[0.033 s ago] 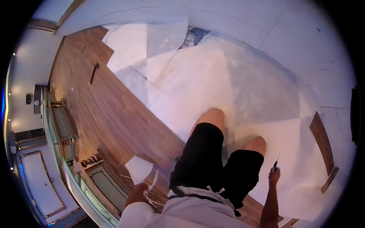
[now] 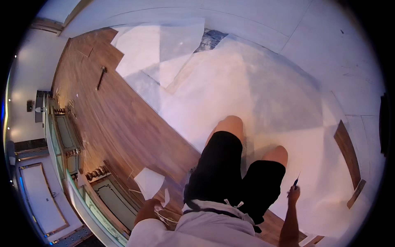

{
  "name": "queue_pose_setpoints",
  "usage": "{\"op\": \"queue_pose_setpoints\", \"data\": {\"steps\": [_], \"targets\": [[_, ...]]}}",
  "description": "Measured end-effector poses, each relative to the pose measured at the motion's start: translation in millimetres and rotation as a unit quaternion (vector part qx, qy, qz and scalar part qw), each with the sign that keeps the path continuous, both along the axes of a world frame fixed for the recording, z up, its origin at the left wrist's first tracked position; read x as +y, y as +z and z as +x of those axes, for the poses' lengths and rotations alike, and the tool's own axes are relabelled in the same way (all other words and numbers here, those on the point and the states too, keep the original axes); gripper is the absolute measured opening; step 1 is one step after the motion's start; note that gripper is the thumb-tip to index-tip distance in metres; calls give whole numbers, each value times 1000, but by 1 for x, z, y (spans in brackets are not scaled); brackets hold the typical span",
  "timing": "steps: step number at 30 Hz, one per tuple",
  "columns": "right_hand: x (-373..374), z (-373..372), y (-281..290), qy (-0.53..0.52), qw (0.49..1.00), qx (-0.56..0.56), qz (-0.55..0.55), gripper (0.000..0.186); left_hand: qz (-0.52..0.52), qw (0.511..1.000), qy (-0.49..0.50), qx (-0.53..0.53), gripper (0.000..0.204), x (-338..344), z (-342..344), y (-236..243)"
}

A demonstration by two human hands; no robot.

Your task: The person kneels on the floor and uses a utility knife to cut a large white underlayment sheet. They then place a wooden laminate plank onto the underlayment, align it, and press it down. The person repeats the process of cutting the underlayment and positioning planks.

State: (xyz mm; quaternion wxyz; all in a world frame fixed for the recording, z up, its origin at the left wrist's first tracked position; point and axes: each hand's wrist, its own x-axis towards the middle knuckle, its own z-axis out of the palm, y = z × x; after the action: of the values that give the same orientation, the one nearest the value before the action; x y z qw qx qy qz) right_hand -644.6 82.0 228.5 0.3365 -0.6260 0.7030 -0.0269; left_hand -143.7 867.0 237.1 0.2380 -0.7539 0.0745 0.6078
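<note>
I kneel on white sheeting (image 2: 275, 103) spread over the floor beside brown wood planking (image 2: 115, 115). My right hand (image 2: 293, 194), at the lower right beside my knee, is closed round a blue-handled blade tool (image 2: 296, 182) with a thin tip pointing up. My left hand (image 2: 151, 206) is low at the left, closed on white scraps (image 2: 149, 181) over the planks, with thin white strands hanging by it; its fingers are partly hidden.
A hammer-like tool (image 2: 100, 80) lies on the planks. Loose dark plank pieces (image 2: 347, 150) lie on the right. A dark patch (image 2: 207, 39) shows between the sheets at the far side. Glass-fronted cases with carved trim (image 2: 105, 193) line the left, and a pale wall (image 2: 29, 57) stands beyond.
The view has shifted slightly, and my right hand with the blade tool sits a little further left in the picture. Otherwise little differs.
</note>
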Motion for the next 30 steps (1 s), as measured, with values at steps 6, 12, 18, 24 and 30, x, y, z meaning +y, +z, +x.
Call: {"op": "queue_pose_setpoints", "data": {"steps": [6,12,18,24,30], "targets": [[133,-71,11,-207,964,-154,60,34,-232,954,-48,184,29,-69,105,-129],[4,-8,58,11,997,-69,-32,40,-495,820,-34,-285,42,-295,225,-134],[-69,243,41,415,902,68,-92,31,-542,657,-182,-492,47,-377,363,-143],[61,485,-18,560,822,-5,-105,30,-562,618,-53,-548,42,-403,361,-157],[160,652,-56,579,794,-40,-178,34,-557,613,-31,-559,42,-401,351,-159]]}}
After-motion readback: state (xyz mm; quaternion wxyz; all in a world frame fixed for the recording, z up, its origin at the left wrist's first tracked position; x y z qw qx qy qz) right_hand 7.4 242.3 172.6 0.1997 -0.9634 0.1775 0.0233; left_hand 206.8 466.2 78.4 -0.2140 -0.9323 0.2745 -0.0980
